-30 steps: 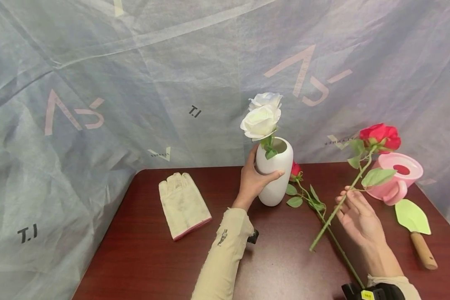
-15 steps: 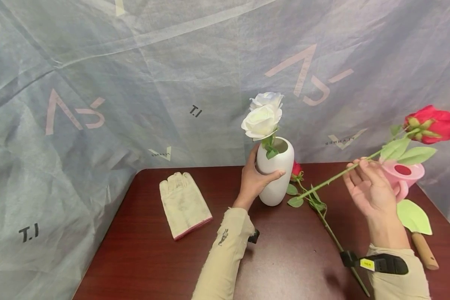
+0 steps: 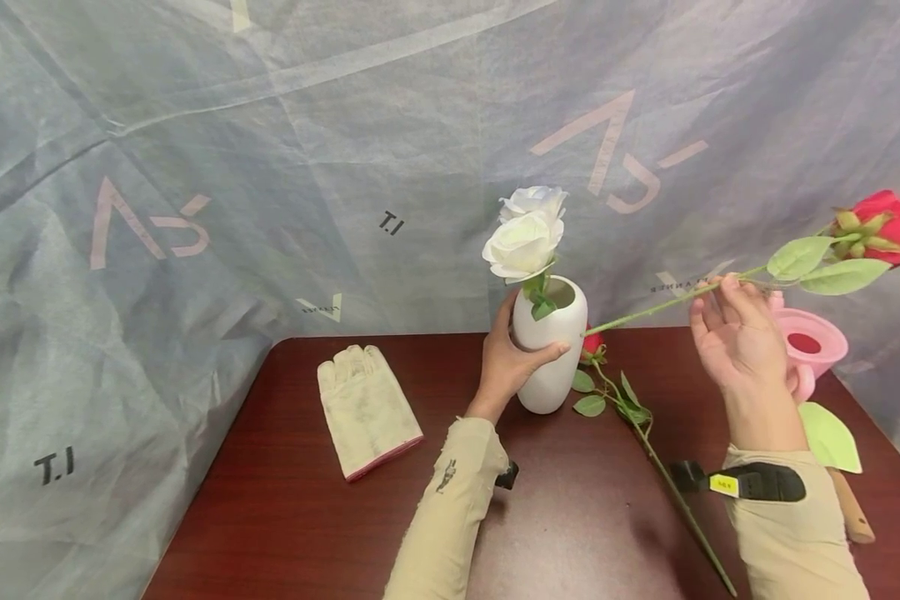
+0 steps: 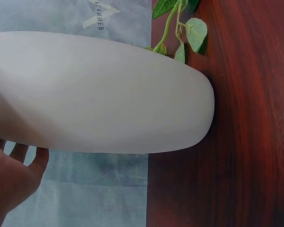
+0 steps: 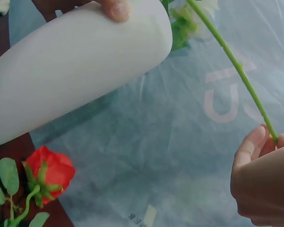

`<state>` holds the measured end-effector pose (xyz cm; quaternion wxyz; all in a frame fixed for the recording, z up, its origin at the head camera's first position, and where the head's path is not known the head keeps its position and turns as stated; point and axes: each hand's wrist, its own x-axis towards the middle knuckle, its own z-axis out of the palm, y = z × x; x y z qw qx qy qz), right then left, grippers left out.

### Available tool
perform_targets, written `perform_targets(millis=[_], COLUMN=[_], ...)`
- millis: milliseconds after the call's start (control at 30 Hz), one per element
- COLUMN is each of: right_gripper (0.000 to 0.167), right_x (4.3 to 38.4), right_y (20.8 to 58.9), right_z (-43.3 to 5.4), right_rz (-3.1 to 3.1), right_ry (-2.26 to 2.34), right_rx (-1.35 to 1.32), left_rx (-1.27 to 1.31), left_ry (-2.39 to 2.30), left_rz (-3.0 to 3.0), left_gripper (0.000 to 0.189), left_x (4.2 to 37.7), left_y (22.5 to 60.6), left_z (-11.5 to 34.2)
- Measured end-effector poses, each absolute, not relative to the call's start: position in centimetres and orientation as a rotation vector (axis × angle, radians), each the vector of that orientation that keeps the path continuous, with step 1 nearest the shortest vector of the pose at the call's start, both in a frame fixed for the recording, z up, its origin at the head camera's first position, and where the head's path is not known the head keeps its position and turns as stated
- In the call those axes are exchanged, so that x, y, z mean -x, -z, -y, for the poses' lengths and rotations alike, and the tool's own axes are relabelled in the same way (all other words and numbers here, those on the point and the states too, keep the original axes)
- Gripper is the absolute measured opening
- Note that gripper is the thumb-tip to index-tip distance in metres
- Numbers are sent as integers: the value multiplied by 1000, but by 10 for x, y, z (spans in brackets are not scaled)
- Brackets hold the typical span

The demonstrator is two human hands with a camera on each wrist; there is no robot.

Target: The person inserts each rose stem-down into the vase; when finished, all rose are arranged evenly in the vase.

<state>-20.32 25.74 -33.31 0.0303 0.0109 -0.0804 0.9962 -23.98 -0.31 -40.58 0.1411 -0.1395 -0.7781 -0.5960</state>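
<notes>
A white vase stands upright on the table, and my left hand grips its left side with the thumb across the front. Two white roses lean out of its mouth. My right hand pinches the green stem of a red rose between thumb and fingers. That rose is held slanted in the air, bloom to the far right, its stem's lower end overlapping the vase's right side in the head view. A second red rose lies on the table, its bloom right behind the vase and its stem running toward the front.
A cream work glove lies on the left of the dark red table. On the right are a pink watering can and a green trowel with a wooden handle, partly hidden by my right forearm. A grey cloth hangs behind.
My right hand has risen and swung the red rose from steep to nearly level, its bloom going right and its stem end moving up toward the vase. My left hand stays on the vase.
</notes>
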Motion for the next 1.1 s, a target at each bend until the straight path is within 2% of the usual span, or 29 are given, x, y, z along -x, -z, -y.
perform_targets(millis=[467, 1100], right_gripper=[14, 19], right_x=[224, 232], right_y=[306, 296], right_z=[-242, -226], right_rz=[218, 441], right_ry=[-3016, -2901], right_rx=[227, 259], left_rx=[396, 405], left_ry=[1740, 1743], left_rz=[2259, 2251], left_gripper=[96, 95], left_x=[239, 237], left_y=[405, 405], left_z=[3, 1])
